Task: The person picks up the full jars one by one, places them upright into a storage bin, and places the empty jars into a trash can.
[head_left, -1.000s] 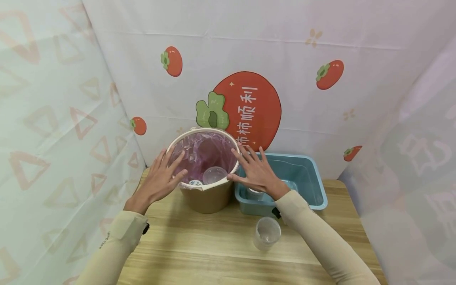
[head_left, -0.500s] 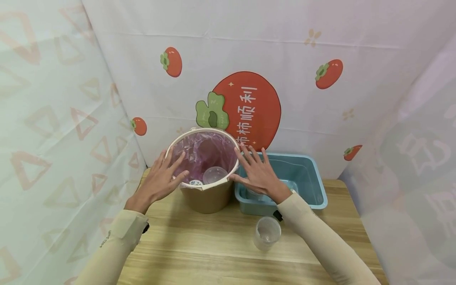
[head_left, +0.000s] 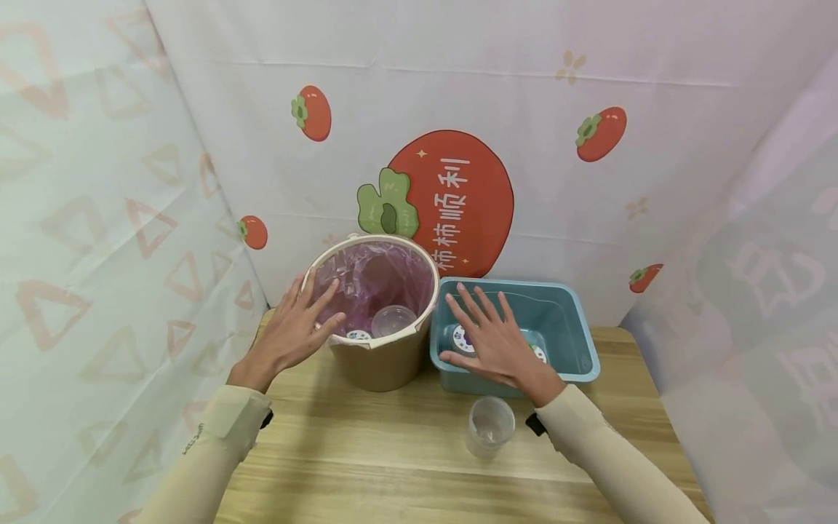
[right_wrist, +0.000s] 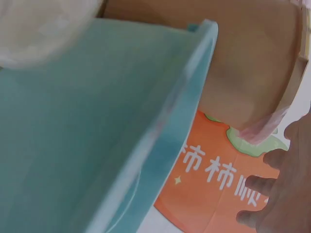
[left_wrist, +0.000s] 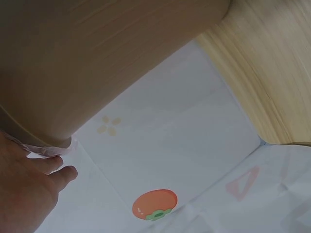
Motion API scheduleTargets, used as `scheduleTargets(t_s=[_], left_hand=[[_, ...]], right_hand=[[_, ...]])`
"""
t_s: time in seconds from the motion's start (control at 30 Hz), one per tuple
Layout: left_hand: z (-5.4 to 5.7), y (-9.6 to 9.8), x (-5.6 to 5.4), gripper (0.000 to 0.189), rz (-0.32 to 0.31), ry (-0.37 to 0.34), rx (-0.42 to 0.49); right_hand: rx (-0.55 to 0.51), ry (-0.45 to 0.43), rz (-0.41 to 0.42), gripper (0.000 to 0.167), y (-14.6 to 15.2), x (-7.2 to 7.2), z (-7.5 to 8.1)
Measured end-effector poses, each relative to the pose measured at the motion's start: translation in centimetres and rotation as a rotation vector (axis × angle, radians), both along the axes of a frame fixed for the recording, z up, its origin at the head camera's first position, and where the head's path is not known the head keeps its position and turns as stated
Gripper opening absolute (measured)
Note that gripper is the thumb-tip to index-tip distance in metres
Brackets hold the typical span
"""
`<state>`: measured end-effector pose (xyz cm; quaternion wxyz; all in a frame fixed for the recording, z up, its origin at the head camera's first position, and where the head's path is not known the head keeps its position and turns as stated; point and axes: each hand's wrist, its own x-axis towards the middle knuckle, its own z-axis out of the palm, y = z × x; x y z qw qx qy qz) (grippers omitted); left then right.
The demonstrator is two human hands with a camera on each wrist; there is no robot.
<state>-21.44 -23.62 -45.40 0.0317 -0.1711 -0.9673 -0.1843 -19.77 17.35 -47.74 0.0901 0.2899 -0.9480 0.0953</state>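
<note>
My left hand (head_left: 288, 335) lies at the left rim of a tan trash can (head_left: 380, 371), fingers spread. In the left wrist view, its fingertips (left_wrist: 69, 174) are right at the liner folded over the rim. A purple plastic bag (head_left: 415, 276) lines the can; inside are a clear round plastic container (head_left: 393, 320) and a round white printed label (head_left: 358, 335). With fingers spread, my right hand (head_left: 496, 348) hovers over a blue plastic basin (head_left: 583, 338), holding nothing. Partly behind that hand, round white labels (head_left: 461, 338) show inside the basin.
A clear plastic cup (head_left: 491, 429) stands on the wooden table (head_left: 366, 466), in front of the basin. Behind rises a white cloth wall (head_left: 556, 182) with persimmon prints; more cloth (head_left: 98, 327) encloses both sides.
My right hand has moved away from the trash can's right rim, rightward and slightly down over the basin, uncovering the white labels. The left hand has stayed at the rim.
</note>
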Motion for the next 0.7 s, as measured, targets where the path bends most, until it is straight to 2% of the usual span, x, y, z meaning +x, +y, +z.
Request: scheduleTargets(t_s=[0.33, 0.57, 0.7], left_hand=[[0.0, 0.0, -0.1, 0.075, -0.013, 0.007, -0.006], [0.1, -0.2, -0.1, 0.076, -0.008, -0.004, -0.045], [0.3, -0.2, -0.1, 0.077, -0.01, -0.013, -0.057]], right_hand=[[-0.004, 0.081, 0.022, 0.109, 1.3, 5.5, -2.5], [-0.004, 0.025, -0.004, 0.106, 2.0, 9.5, -4.3], [0.009, 0.05, -0.015, 0.104, 2.5, 11.3, -5.7]])
